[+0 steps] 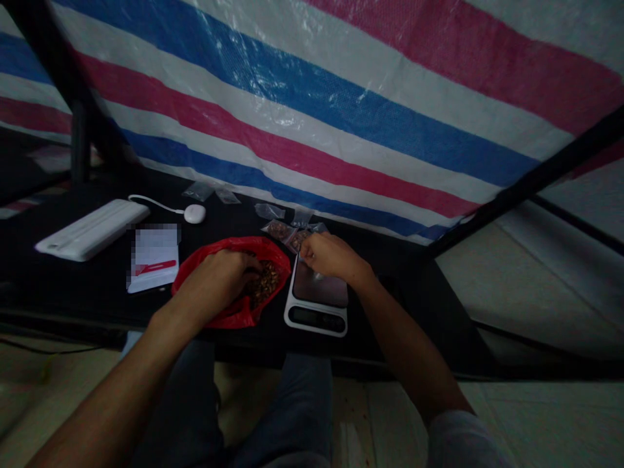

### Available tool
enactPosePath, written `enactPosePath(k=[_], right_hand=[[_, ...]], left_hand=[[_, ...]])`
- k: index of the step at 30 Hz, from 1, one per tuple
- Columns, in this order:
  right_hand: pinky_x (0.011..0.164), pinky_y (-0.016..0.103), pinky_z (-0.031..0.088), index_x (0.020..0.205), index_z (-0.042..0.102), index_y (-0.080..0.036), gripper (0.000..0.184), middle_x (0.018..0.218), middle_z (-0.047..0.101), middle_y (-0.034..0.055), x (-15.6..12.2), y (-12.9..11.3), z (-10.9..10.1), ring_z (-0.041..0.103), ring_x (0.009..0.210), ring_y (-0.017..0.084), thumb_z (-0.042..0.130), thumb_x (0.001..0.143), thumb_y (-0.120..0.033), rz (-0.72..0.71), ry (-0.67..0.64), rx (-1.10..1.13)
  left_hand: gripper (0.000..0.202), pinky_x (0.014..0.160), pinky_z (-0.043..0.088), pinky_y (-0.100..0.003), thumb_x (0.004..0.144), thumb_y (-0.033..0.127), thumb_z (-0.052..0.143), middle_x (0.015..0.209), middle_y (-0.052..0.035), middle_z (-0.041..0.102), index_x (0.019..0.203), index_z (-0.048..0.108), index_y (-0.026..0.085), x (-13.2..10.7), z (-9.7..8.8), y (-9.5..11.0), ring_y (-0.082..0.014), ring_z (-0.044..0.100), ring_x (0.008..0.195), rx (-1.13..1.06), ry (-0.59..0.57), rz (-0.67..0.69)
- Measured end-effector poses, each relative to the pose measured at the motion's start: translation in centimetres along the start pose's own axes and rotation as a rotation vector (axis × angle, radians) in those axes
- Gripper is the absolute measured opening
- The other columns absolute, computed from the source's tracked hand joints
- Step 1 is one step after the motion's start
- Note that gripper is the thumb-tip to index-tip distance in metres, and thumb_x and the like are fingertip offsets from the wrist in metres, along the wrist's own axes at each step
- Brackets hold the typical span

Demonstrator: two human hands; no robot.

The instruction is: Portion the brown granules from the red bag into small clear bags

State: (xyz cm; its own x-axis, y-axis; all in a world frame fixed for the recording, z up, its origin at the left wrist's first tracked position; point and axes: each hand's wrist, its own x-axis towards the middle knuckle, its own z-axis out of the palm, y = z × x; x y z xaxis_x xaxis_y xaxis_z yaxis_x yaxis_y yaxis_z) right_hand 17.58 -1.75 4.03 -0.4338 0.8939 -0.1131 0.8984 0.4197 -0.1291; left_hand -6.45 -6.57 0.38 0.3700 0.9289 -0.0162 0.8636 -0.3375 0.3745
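The red plastic bag (279, 260) is thin and glossy, the small bags (270, 210) clear shiny plastic, the scale (316, 292) smooth white plastic with a glossy dark top, the tabletop (88, 299) matt black, the tarpaulin (292, 110) sheeny woven plastic

The head-worn camera looks forward and down from above. It faces the left hand (219, 283), right hand (331, 255) and worktop (88, 299) nearby.

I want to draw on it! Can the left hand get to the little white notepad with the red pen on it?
Probably yes. The left hand is inside the red plastic bag, right beside the white notepad. Only the bag's edge lies between them, and nothing else seems to block the way.
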Motion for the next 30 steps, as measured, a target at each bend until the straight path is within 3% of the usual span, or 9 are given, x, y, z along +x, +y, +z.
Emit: enactPosePath(k=[9,15,19,25,30], right_hand=[[0.063,0.028,0.037,0.085,0.076,-0.020,0.015,0.085,0.076,0.0053,0.0,0.0,-0.5,0.066,0.075,0.018,0.069,0.078,-0.008,0.005,-0.057,-0.001],[0.064,0.026,0.040,0.085,0.077,-0.019,0.010,0.079,0.076,0.0030,-2.1,0.7,-1.9,0.067,0.070,0.015,0.068,0.085,-0.014,-0.064,0.124,0.252],[0.062,0.026,0.041,0.078,0.079,-0.019,0.010,0.074,0.076,0.0024,-4.1,2.2,-2.4,0.065,0.066,0.015,0.071,0.083,-0.015,-0.049,0.094,0.307],[0.071,0.029,0.046,0.094,0.081,-0.017,0.021,0.094,0.079,0.0069,-4.0,5.4,-0.9,0.069,0.082,0.019,0.062,0.093,-0.023,-0.078,0.223,0.427],[0.073,0.029,0.048,0.096,0.083,-0.018,0.017,0.094,0.077,0.0067,-2.5,7.2,1.3,0.067,0.082,0.019,0.070,0.086,-0.023,-0.142,0.033,0.511]], left_hand=[[0.035,0.095,0.054,-0.037,0.095,0.029,0.051,0.117,-0.0028,0.079,0.115,0.080,0.030,0.2,0.5,-0.6,-0.0280,0.075,0.106,-0.055,0.011,0.033],[0.035,0.092,0.054,-0.034,0.095,0.029,0.051,0.113,-0.0031,0.081,0.113,0.081,0.029,-0.1,0.3,-0.4,-0.0273,0.076,0.101,-0.073,0.028,0.029],[0.033,0.090,0.054,-0.035,0.095,0.030,0.053,0.115,-0.0033,0.080,0.112,0.081,0.029,0.1,0.4,-1.0,-0.0284,0.075,0.104,-0.066,0.035,0.045],[0.031,0.090,0.054,-0.032,0.095,0.025,0.054,0.108,-0.0015,0.081,0.110,0.081,0.028,0.2,0.1,-0.1,-0.0238,0.076,0.095,-0.153,0.046,0.093],[0.026,0.089,0.053,-0.027,0.095,0.023,0.058,0.103,0.0008,0.082,0.105,0.081,0.027,1.1,-1.2,2.0,-0.0194,0.076,0.093,-0.227,0.065,0.224]])
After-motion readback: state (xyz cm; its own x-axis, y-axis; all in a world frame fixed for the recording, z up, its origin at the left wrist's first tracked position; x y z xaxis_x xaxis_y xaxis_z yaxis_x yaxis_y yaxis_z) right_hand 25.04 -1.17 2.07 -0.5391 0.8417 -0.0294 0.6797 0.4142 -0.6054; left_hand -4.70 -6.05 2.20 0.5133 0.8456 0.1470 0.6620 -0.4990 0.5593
